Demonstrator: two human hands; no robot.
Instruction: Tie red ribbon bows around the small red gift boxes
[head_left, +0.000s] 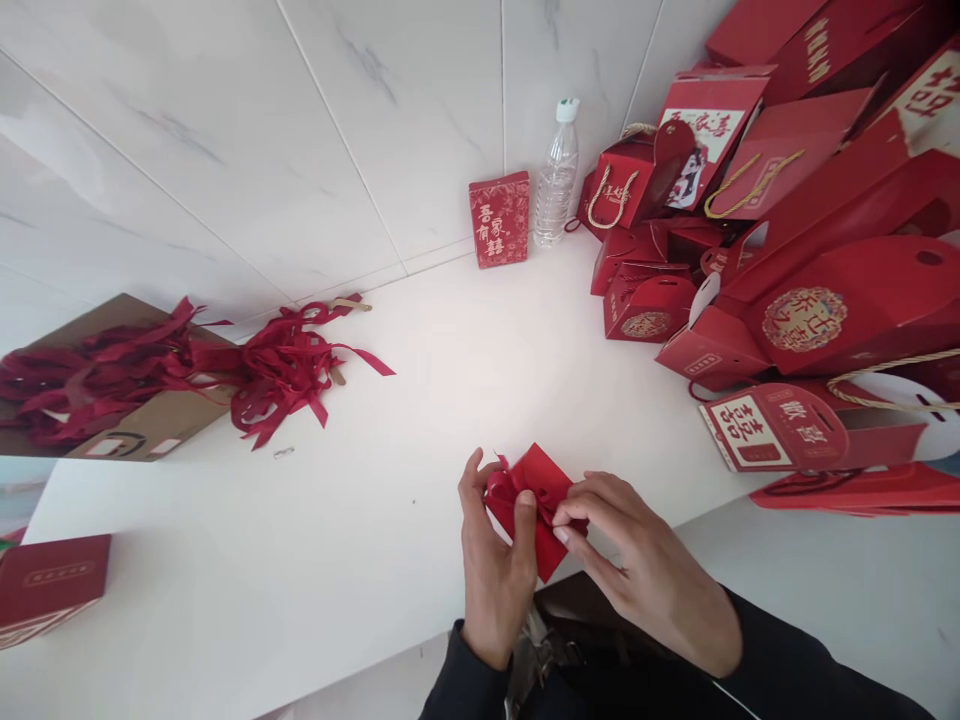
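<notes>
Near the front edge of the white table, a small red gift box (534,465) is held up between my two hands. A dark red ribbon (501,490) is tied in a bow across it. My left hand (496,560) is closed around the box's left side, its thumb pressing on top by the bow. The thumb and fingers of my right hand (626,555) pinch a loop or end of the ribbon on the bow's right side. Part of the box and bow is hidden behind my fingers.
A cardboard box (187,412) of red ribbons stands at left, with a ribbon pile (285,365) beside it. A red patterned box (501,220) and a water bottle (557,185) stand against the wall. Red gift boxes (806,320) crowd the right; another red box (56,580) lies left.
</notes>
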